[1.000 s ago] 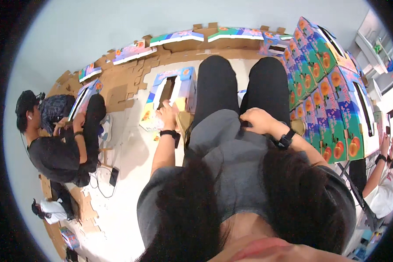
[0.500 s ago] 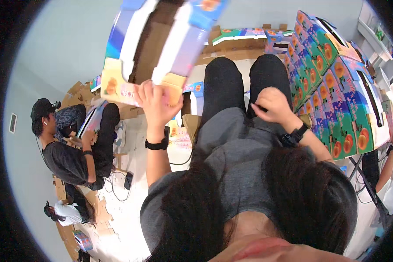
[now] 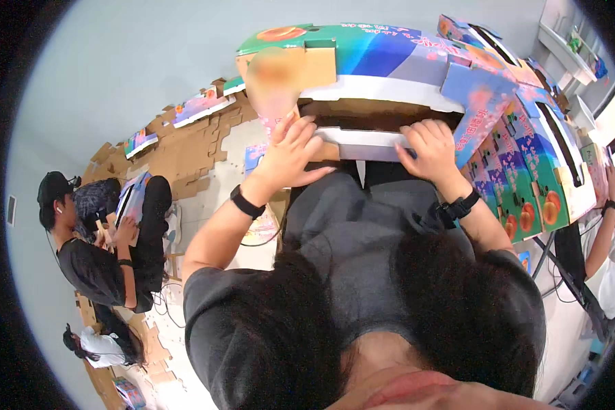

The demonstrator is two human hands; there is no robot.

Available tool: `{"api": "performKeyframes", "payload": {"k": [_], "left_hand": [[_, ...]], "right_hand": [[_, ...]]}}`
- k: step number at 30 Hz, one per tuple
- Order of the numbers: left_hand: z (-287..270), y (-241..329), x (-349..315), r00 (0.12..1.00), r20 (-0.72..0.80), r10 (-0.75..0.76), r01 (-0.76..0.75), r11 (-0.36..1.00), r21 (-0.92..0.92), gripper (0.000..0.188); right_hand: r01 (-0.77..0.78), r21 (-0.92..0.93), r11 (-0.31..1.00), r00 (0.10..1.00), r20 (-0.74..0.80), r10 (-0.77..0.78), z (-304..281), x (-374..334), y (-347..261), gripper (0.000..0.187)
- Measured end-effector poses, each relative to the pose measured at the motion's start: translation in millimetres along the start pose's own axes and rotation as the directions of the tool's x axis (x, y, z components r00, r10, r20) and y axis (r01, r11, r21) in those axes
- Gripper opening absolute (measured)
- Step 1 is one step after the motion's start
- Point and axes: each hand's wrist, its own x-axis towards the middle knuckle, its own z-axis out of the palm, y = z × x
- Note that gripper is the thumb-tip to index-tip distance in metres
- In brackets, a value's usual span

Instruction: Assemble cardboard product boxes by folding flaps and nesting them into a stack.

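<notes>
A colourful cardboard carton (image 3: 389, 60) printed with peaches rests across my lap, its long slot-shaped opening facing up. My left hand (image 3: 290, 152) is at the near left corner, fingers bent over the carton's edge and thumb stretched out along the near side. On the near right edge, my right hand (image 3: 429, 147) curls its fingers over the rim, with the thumb against the near wall. Inside, the carton is brown and shadowed, so any contents cannot be made out. Part of my legs is hidden under it.
Stacked peach-printed cartons (image 3: 536, 188) stand close on my right. To my left a seated person (image 3: 92, 239) in black handles another carton, and a further person (image 3: 106, 345) sits behind. Flattened brown cardboard (image 3: 178, 154) covers floor ahead; a white shelf (image 3: 567, 55) is far right.
The carton, held up in my left hand at the upper left, has come down and turned crosswise onto my lap. My right hand has moved from my thigh onto its near edge.
</notes>
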Motion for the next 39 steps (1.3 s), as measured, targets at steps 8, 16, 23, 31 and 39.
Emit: {"api": "performKeyframes", "payload": {"k": [8, 16, 23, 31, 39], "left_hand": [[10.6, 24.7, 59.1, 0.970, -0.179, -0.166, 0.145, 0.982, -0.125, 0.046], [38.2, 28.6, 90.9, 0.878, -0.291, -0.380, 0.373, 0.924, -0.083, 0.035], [49.5, 21.8, 106.9, 0.820, -0.286, -0.495, 0.503, 0.863, -0.051, 0.052], [49.4, 28.9, 97.1, 0.817, -0.323, -0.478, 0.493, 0.869, -0.037, 0.049], [47.3, 43.5, 75.7, 0.816, -0.407, -0.411, 0.426, 0.903, -0.057, 0.029]], "right_hand": [[-0.043, 0.037, 0.998, 0.996, -0.074, 0.046, 22.2, 28.9, 24.5, 0.021], [-0.207, -0.055, 0.977, 0.977, -0.058, 0.204, 33.6, 30.1, 14.3, 0.037], [-0.217, -0.031, 0.976, 0.976, -0.027, 0.216, 40.2, 34.5, 26.1, 0.034], [-0.266, -0.002, 0.964, 0.964, -0.007, 0.266, 37.2, 27.6, 19.2, 0.025], [-0.513, 0.444, 0.735, 0.857, 0.219, 0.466, -41.4, 50.2, 8.0, 0.032]]}}
